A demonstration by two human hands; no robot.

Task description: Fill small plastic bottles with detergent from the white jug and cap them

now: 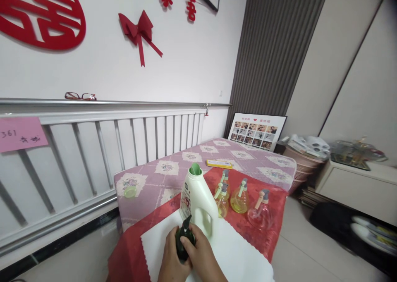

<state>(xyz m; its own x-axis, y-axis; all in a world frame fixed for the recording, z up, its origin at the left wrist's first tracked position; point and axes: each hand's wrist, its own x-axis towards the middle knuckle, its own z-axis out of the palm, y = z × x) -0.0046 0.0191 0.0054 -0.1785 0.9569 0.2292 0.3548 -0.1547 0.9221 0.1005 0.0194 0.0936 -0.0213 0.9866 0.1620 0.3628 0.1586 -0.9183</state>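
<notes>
Both my hands are wrapped round a small dark green spray bottle (182, 244) with a black top, which points up and slightly right. My left hand (170, 251) closes on its left side. My right hand (200, 249) grips the right side, thumb across the front. Just beyond them a pale green detergent jug (198, 195) stands upright on a white mat (242, 249). Its green spout shows at the uncapped mouth. A translucent green cap (130, 192) lies at the table's left. The bottle's lower part is covered by my fingers.
Right of the jug, on the red cloth (276, 232), stand yellow spray bottles (240, 199) and a pink one (260, 213). A flat yellow-edged box (219, 163) lies behind them on the floral tablecloth (142, 203). A white railing (136, 139) runs along the left.
</notes>
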